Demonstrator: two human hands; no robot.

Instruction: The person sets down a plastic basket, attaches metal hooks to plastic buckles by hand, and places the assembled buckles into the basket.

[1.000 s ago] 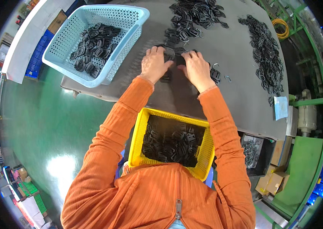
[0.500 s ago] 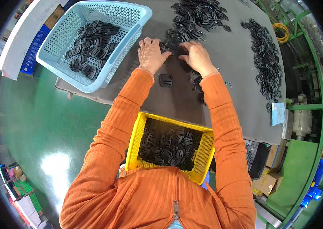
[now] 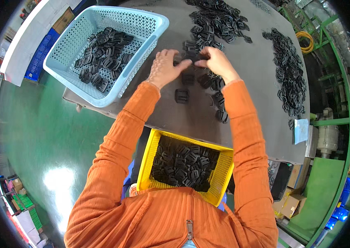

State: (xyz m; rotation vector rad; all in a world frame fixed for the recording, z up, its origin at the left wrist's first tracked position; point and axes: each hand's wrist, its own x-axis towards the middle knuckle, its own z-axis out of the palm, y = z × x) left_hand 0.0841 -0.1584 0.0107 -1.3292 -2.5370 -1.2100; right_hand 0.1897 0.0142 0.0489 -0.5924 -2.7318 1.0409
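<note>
Both my hands are over the grey table, at the near end of a heap of black plastic buckles. My left hand is open, with curved fingers and its thumb stretched right, touching the buckles' left side. Opposite it, my right hand is also open, thumb and forefinger apart beside the same buckles. The hands blur slightly, and their fingertips partly hide the buckles between them. One loose buckle lies just below the thumbs, and another single buckle is nearer me. More buckles trail along beside my right wrist.
A light blue basket holding black buckles stands at the table's left. Below the table's front edge, a yellow basket full of buckles is close to my body. A long row of black parts and a blue card lie at right.
The view has shifted slightly, so the table sits lower. My left fingers have curled more and its thumb reaches farther right. A second loose buckle now shows below my hands.
</note>
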